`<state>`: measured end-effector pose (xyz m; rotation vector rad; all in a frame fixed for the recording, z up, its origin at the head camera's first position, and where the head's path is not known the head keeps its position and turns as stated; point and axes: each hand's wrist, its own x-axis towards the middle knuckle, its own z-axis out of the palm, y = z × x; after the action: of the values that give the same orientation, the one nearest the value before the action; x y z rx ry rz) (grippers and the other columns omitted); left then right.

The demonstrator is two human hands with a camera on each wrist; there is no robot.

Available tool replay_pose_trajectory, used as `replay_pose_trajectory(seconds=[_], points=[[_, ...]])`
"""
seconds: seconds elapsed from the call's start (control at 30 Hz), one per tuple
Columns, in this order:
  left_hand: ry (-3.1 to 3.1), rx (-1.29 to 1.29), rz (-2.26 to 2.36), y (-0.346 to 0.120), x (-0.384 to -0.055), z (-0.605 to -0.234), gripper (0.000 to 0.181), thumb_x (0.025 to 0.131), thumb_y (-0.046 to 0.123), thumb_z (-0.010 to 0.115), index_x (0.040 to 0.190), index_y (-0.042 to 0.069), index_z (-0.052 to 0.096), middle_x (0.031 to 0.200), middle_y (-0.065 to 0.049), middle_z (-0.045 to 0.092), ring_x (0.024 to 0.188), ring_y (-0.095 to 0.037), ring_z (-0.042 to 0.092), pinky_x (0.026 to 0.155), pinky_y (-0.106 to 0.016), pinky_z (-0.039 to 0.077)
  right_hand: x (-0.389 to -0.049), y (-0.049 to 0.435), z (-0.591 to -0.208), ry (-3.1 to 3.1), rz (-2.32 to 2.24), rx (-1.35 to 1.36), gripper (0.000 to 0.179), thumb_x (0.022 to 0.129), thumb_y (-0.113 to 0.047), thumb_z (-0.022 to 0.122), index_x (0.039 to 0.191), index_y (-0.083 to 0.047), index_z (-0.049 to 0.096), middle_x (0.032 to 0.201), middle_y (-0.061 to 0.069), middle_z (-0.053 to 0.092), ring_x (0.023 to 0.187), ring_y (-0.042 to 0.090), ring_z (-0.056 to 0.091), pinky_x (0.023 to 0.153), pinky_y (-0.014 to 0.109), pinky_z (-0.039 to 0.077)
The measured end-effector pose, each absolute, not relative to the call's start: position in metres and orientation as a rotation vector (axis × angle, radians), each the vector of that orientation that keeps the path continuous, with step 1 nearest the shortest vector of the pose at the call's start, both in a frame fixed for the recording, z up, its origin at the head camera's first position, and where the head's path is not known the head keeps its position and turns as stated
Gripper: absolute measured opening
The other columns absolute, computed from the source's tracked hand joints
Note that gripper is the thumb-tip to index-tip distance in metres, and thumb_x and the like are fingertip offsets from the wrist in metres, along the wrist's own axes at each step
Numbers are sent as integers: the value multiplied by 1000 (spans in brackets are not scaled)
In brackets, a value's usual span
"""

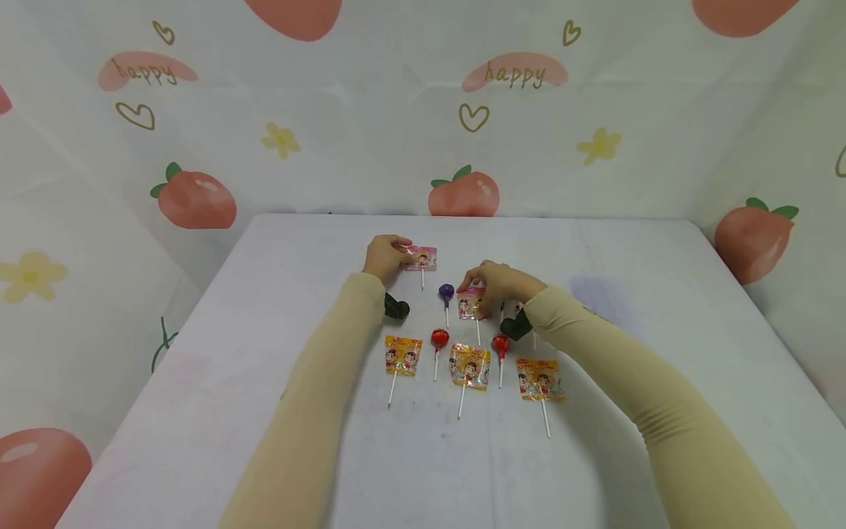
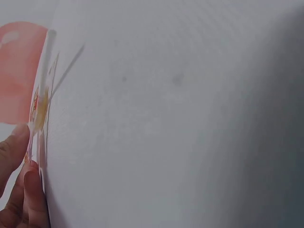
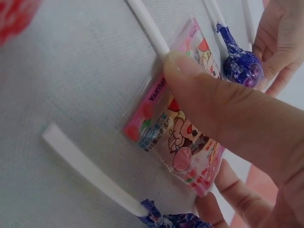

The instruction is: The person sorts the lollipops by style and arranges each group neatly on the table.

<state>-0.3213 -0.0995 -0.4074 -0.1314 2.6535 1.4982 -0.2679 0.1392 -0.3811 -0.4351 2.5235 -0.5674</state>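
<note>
At the back of the white table, my left hand (image 1: 385, 257) pinches the left side of a flat lollipop (image 1: 425, 257) in a pink wrapper, its stick toward me. In the left wrist view the thumb and fingers hold the wrapper's edge. My right hand (image 1: 499, 281) grips another pink-wrapped flat lollipop (image 3: 190, 147), thumb on its printed face and fingers at its far edge. Between the hands lies a purple round lollipop (image 1: 446, 292). A second purple lollipop (image 3: 178, 221) lies beside the right hand's one. Another pink wrapper (image 1: 518, 308) is mostly hidden behind the right wrist.
Nearer me lie two red round lollipops (image 1: 439, 338) and three flat yellow-wrapped ones, at left (image 1: 403, 355), middle (image 1: 470, 366) and right (image 1: 540, 380). A printed cloth (image 1: 370, 110) hangs behind the white table (image 1: 264, 279).
</note>
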Motion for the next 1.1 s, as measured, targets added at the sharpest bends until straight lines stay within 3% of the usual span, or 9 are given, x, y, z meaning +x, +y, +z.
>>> replay_pose_trajectory(seconds=[0.27, 0.5, 1.1], points=[[2638, -44, 1323, -114, -323, -410, 42, 83, 13, 76, 123, 10, 66, 117, -11, 63, 105, -24, 56, 91, -34, 46, -269, 140, -383, 2537, -547, -455, 50, 74, -14, 84, 120, -25, 67, 137, 13, 46, 117, 33, 45, 94, 47, 44], [2625, -37, 1300, -118, -313, -404, 42, 82, 13, 77, 123, 11, 66, 119, -11, 61, 104, -23, 54, 89, -33, 47, -267, 141, -381, 2526, -552, -440, 50, 75, -14, 84, 121, -25, 66, 139, 13, 43, 115, 32, 44, 94, 47, 44], [2657, -40, 1267, -118, -313, -410, 43, 83, 17, 77, 123, 11, 66, 122, -11, 60, 112, -25, 52, 101, -39, 41, -269, 138, -381, 2545, -506, -466, 50, 77, -15, 82, 122, -25, 65, 137, 13, 45, 114, 33, 46, 94, 48, 45]])
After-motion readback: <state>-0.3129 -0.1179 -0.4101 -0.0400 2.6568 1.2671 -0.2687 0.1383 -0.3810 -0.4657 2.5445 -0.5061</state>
